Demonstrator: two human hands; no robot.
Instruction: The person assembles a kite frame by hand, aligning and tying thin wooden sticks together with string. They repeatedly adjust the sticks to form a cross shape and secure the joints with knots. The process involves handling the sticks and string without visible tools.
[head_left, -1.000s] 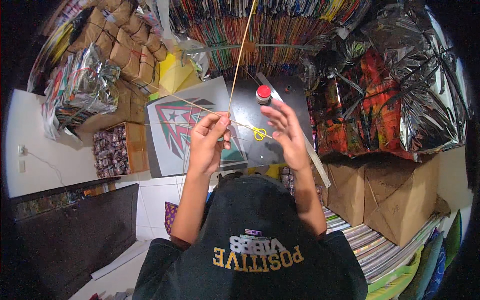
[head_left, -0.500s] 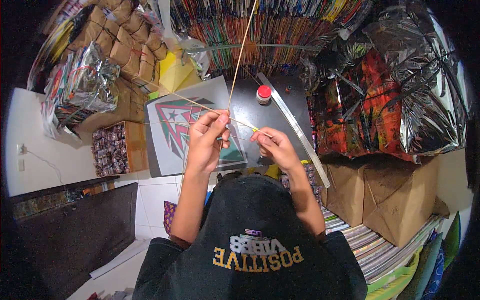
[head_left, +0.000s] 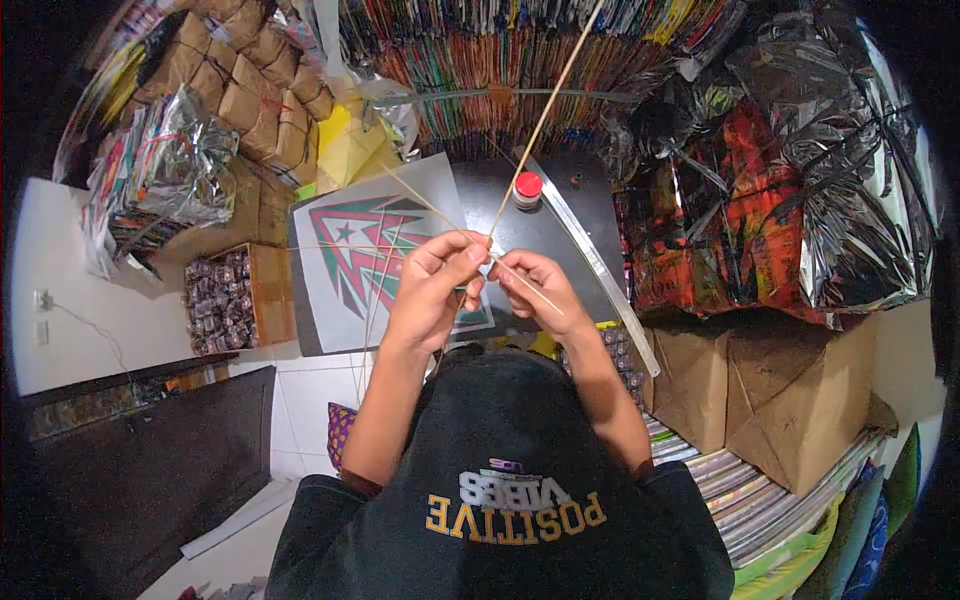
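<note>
My left hand (head_left: 430, 285) is closed, thumb and fingers pinching thin bamboo sticks where they cross. One long stick (head_left: 551, 110) rises from the pinch, slanting away to the upper right. A second stick (head_left: 425, 203) crosses it, and its near end passes over my right hand (head_left: 545, 295). That hand is closed too, fingertips at the crossing, almost touching the left ones. More thin sticks (head_left: 370, 300) trail beside my left forearm. Beneath the hands lies a pale sheet (head_left: 440, 180) with a red, black and green star design. Fingers hide the crossing itself.
On the dark table (head_left: 475, 170) stand a red-capped bottle (head_left: 527, 190) and, beside it, a long metal ruler (head_left: 600, 255). A box of small wrapped items (head_left: 218, 300) sits at the left. Plastic-wrapped bundles (head_left: 730, 200) and cardboard boxes (head_left: 790, 390) crowd the right.
Both hands have come closer together, the left one shifting right. The long stick leans further right. The crossing stick has turned more steeply, its near end now extending over the right hand.
</note>
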